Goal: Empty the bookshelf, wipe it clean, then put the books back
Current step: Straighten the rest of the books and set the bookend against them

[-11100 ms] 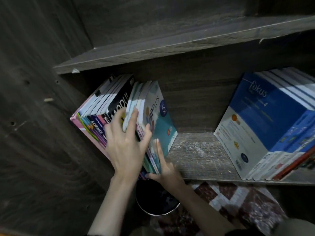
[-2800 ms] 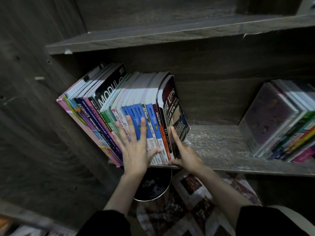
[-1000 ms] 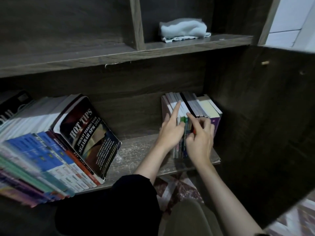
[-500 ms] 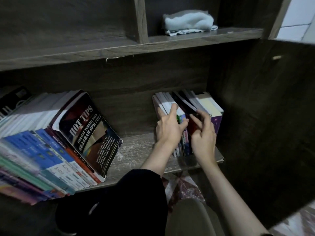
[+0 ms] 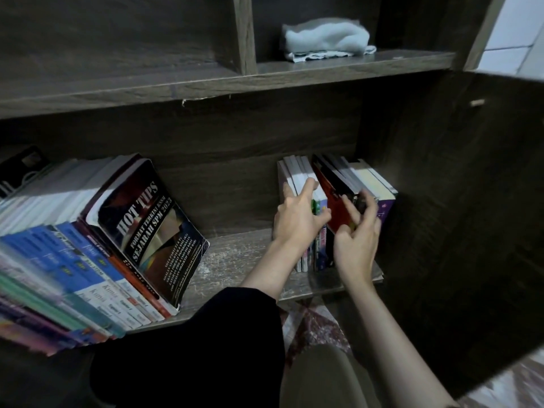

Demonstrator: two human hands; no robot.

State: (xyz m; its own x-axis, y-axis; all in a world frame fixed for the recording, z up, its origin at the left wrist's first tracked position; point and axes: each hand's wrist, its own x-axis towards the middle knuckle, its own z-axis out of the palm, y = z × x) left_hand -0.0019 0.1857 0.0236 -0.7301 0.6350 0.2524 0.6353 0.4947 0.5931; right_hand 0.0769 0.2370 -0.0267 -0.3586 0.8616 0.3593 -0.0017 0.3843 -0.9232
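Books [image 5: 374, 184] stand tall at the right end of the shelf [image 5: 232, 257], straight ahead of you; your left hand [image 5: 294, 222] presses flat on the white books [image 5: 294, 175]; your right hand [image 5: 357, 242], closer, pinches the tilted red book [image 5: 326, 195].

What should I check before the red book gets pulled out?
1. Right hand grips the red book: ok.
2. Left hand rests on the white books: ok.
3. Red book's top tipped out of the row: ok.
4. Bare shelf beside the row: ok.
5. Leaning HOT TIPS book will stay put: cannot tell.
6. Shelf already wiped: cannot tell.
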